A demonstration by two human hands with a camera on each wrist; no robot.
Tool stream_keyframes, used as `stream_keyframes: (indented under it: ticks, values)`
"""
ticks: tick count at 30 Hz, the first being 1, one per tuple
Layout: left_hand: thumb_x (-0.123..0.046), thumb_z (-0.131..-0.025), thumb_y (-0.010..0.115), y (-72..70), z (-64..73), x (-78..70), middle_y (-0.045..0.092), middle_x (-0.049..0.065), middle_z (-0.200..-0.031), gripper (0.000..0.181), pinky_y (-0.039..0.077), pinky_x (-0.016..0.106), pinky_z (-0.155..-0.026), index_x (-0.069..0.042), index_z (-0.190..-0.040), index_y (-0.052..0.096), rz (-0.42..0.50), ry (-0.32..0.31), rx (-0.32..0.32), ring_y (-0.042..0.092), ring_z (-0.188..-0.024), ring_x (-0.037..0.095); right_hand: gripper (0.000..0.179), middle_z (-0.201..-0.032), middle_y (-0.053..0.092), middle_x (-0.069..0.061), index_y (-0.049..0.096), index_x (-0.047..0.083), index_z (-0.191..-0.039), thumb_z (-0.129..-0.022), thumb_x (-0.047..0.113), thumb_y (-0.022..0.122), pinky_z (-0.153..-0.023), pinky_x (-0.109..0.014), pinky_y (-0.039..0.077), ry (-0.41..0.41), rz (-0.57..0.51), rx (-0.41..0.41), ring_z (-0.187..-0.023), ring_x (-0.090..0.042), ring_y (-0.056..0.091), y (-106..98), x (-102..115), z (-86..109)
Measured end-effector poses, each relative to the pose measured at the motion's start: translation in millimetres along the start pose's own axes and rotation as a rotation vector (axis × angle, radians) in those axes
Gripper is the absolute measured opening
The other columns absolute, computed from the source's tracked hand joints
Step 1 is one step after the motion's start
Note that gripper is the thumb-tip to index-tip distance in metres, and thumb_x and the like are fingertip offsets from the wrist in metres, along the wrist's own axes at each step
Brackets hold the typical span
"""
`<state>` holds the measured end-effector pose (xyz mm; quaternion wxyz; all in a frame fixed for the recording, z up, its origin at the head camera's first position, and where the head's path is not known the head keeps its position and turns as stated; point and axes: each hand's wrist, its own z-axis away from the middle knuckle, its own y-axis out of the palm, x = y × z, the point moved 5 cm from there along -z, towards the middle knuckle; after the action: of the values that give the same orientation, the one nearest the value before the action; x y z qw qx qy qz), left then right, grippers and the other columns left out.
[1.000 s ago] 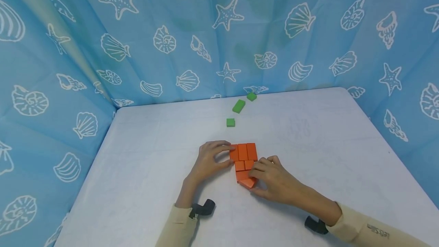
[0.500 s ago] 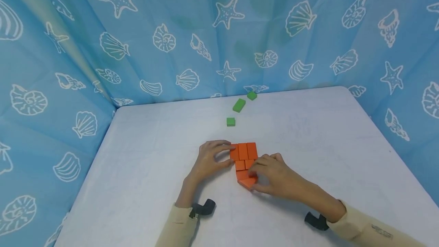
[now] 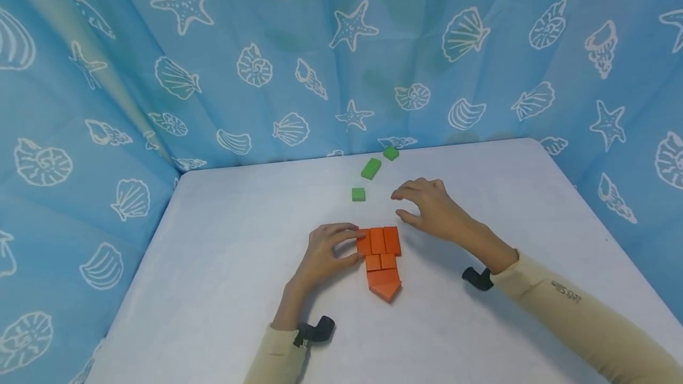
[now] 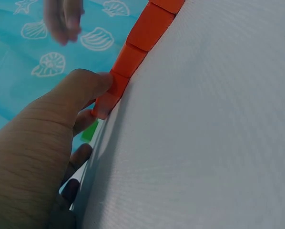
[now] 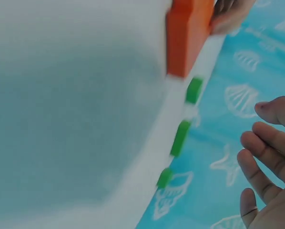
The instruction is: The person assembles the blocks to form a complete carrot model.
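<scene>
Orange wooden blocks point(image 3: 381, 277) lie together on the white table, three side by side across the far end, two small ones behind them toward me and a pointed end nearest me. My left hand point(image 3: 329, 252) holds the far-left orange block point(image 3: 364, 243) between thumb and index finger; the left wrist view shows the thumb point(image 4: 96, 83) against its side. My right hand point(image 3: 434, 209) hovers beyond the orange group to the right, fingers apart and holding nothing. Nearest it is a small green block point(image 3: 358, 194). In the right wrist view that hand's fingers point(image 5: 261, 176) are loosely bent.
A longer green block point(image 3: 371, 169) and another small green block point(image 3: 391, 153) lie near the far edge of the white table point(image 3: 240, 224). Behind it hangs a blue curtain point(image 3: 299, 28) with white shells and starfish. Dark wrist cameras point(image 3: 320, 330) sit at both cuffs.
My right hand has left the pointed near end of the orange group and moved away toward the green blocks. My left hand stays at the far-left orange block.
</scene>
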<state>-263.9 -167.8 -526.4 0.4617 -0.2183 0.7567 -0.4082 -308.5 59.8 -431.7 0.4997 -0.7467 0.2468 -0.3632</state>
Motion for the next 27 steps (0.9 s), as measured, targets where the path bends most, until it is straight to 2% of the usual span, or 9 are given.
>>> stream_keyframes:
  ticks: [7,14,21,27]
  values:
    - [-0.041,-0.09,0.073,0.2,1.7,0.4,0.058,-0.01,-0.136,0.042,0.026,0.051,-0.111,-0.032,-0.131,0.066,0.029,0.022,-0.011,0.044,-0.129,0.016,0.042,-0.135,0.059,-0.014,0.063,0.008,-0.131,-0.092,0.019,0.073,-0.091,-0.054,0.035,0.059,0.05,0.029,-0.126,-0.036,0.048,8.1,-37.5,-53.3]
    - [-0.041,-0.09,0.073,-2.3,3.0,2.1,0.058,-0.01,-0.136,0.042,0.026,0.049,-0.111,-0.033,-0.13,0.067,0.026,0.024,-0.022,0.044,-0.129,0.015,0.047,-0.142,0.053,-0.016,0.059,0.008,-0.138,-0.094,0.02,0.069,-0.094,-0.058,0.033,0.057,0.082,0.074,-0.132,-0.039,0.042,22.5,-51.7,-98.0]
    - [-0.041,-0.09,0.073,-2.5,2.0,0.2,0.058,-0.009,-0.136,0.041,0.026,0.049,-0.111,-0.03,-0.129,0.067,0.03,0.057,-0.03,0.044,-0.13,0.016,0.049,-0.147,0.05,-0.014,0.056,0.01,-0.142,-0.095,0.016,0.066,-0.098,-0.063,0.03,0.085,0.115,0.124,-0.137,-0.039,0.035,42.0,-63.4,-122.9]
    - [-0.04,-0.09,0.073,-5.5,1.6,-1.5,0.058,-0.008,-0.135,0.041,0.027,0.051,-0.11,-0.03,-0.129,0.068,0.012,0.042,-0.027,0.045,-0.129,0.016,0.051,-0.15,0.047,-0.013,0.053,0.012,-0.145,-0.096,0.011,0.065,-0.102,-0.065,0.025,0.062,0.144,0.193,-0.141,-0.04,0.03,54.2,-65.2,-134.5]
